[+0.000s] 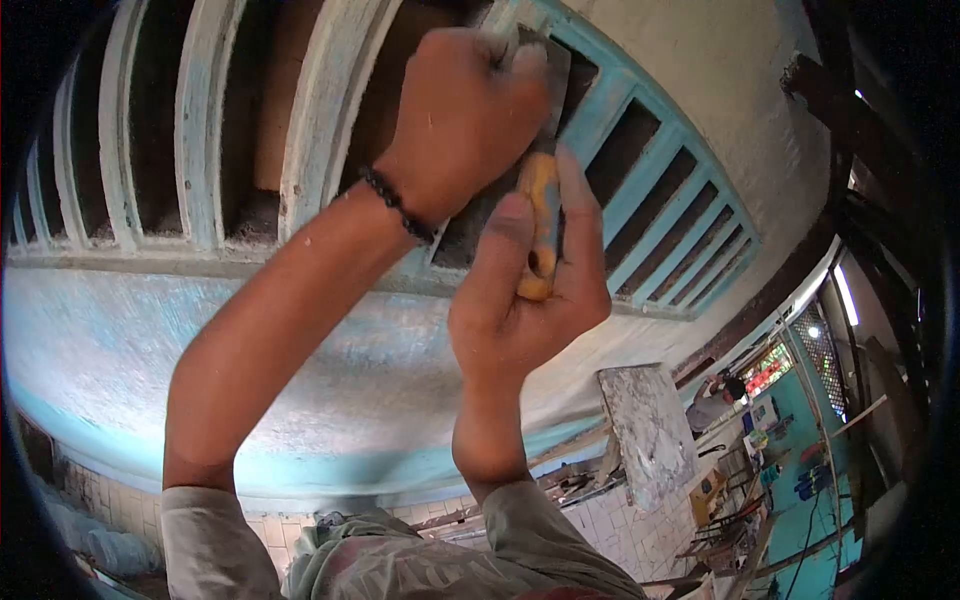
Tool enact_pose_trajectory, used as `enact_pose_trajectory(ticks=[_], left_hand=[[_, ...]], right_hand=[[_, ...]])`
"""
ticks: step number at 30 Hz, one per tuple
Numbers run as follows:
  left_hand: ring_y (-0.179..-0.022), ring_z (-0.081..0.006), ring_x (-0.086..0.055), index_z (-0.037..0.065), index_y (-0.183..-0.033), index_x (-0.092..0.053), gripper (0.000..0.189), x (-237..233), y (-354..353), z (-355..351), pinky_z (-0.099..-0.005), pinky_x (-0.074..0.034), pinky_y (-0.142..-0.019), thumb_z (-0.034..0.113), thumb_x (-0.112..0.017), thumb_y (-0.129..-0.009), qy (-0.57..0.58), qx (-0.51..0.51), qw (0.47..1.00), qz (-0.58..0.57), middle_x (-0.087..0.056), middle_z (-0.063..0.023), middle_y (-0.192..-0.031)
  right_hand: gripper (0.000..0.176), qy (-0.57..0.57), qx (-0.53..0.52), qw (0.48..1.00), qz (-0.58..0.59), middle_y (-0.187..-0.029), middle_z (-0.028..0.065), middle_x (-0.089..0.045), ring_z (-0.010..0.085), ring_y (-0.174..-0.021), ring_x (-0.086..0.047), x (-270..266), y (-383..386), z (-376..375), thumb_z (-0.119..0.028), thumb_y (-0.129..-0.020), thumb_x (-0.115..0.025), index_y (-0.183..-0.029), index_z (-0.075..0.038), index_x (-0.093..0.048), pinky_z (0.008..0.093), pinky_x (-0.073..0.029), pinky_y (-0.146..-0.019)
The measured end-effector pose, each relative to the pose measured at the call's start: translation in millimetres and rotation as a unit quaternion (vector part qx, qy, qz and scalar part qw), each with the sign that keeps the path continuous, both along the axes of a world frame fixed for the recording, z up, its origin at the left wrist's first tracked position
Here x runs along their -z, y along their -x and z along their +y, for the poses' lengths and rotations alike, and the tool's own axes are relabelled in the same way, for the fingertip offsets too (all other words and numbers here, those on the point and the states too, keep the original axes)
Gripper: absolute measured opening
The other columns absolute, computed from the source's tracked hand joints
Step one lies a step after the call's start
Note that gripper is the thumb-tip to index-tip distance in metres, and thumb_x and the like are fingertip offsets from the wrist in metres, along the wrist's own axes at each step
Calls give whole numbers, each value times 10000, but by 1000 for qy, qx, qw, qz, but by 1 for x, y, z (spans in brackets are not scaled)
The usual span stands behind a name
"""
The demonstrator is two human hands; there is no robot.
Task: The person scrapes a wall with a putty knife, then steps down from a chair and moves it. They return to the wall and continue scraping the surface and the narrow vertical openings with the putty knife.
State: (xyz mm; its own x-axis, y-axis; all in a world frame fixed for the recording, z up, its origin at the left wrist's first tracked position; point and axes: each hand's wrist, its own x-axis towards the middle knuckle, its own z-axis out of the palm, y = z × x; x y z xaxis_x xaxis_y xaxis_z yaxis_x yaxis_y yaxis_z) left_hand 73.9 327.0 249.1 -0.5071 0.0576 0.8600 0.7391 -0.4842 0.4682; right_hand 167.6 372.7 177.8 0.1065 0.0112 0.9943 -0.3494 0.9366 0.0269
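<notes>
My right hand point(530, 270) grips the yellow and blue handle of a scraper point(541, 225), its grey blade pointing up toward the slats. My left hand point(470, 105), with a black bead bracelet on the wrist, is closed near the top of the blade; its fingertips are blurred and whatever they hold is hidden. Both hands are raised in front of a slatted wall opening point(320, 110) with worn pale blue and white paint. Dark gaps show between the slats. Below it, the wall point(350, 350) has patchy blue and white paint.
A paint-smeared board point(648, 435) leans at the lower right. Farther back, a person point(712, 405) is near a turquoise wall point(800, 400), with assorted items on the floor. Clear plastic containers point(120, 550) lie at the lower left. Dark beams run along the right.
</notes>
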Motion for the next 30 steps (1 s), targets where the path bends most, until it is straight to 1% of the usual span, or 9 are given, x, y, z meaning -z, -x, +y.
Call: enact_pose_trajectory(ticks=[4,7,9,11,14,17,21,28,30], left_hand=[[-533,-294,-600,-86,-770,-693,399,3,3,-1,-413,-498,-595,272,-630,-935,14,9,1000,0,-606,-260,-611],[-526,-264,-570,-88,-771,-690,400,8,7,3,-409,-492,-594,272,-633,-935,-5,38,999,2,-607,-255,-608],[-524,-248,-562,-87,-772,-689,396,7,6,4,-408,-487,-589,268,-634,-939,-17,76,997,-14,-606,-248,-606],[-524,-232,-564,-84,-772,-688,391,1,4,3,-408,-481,-582,261,-633,-947,-21,120,991,-47,-602,-240,-603],[-512,-194,-525,-80,-746,-671,391,9,4,0,-404,-460,-561,244,-632,-962,-16,25,1000,-4,-571,-206,-570],[-498,-174,-480,-74,-703,-635,406,23,8,-2,-402,-433,-536,232,-626,-969,-29,10,999,8,-531,-175,-537],[-501,-127,-439,-62,-678,-596,412,7,5,-10,-376,-392,-505,233,-645,-961,-39,-35,998,20,-500,-150,-518],[-554,-46,-399,-26,-647,-585,442,24,7,-12,-309,-340,-488,237,-646,-997,-40,28,998,-31,-489,22,-524],[-558,-42,-395,-30,-647,-578,444,20,8,-13,-306,-338,-489,236,-649,-996,-53,11,998,-26,-489,18,-525]], right_hand=[[449,4,28,999,-43,-915,207,-736,232,-760,-774,0,-12,-8,-136,-980,-628,-1355,101,-555,315,-604,-614],[422,31,36,998,-39,-985,203,-731,206,-812,-729,3,-13,-15,-146,-975,-620,-1307,113,-607,310,-577,-705],[423,17,45,999,-23,-982,200,-731,203,-802,-728,1,-11,-16,-146,-976,-618,-1311,113,-602,308,-574,-698],[450,-24,55,998,-20,-918,198,-735,217,-742,-757,-6,-9,-11,-137,-982,-620,-1356,104,-551,307,-589,-616],[460,-23,41,998,-49,-896,197,-736,214,-724,-764,-1,-15,-11,-131,-986,-614,-1376,100,-535,307,-591,-591],[465,-5,7,998,-62,-907,192,-737,201,-725,-758,12,-12,-12,-128,-987,-607,-1388,96,-534,307,-590,-593],[499,-38,7,998,-51,-983,230,-736,217,-765,-770,2,-3,-2,-119,-967,-617,-1403,104,-520,321,-608,-614],[523,-46,-22,995,-87,-1097,299,-714,297,-831,-787,9,-7,-2,-115,-952,-627,-1406,116,-508,358,-636,-667],[536,-46,-27,994,-95,-1123,309,-707,308,-849,-789,5,-5,-2,-117,-953,-634,-1416,116,-499,363,-640,-676]])
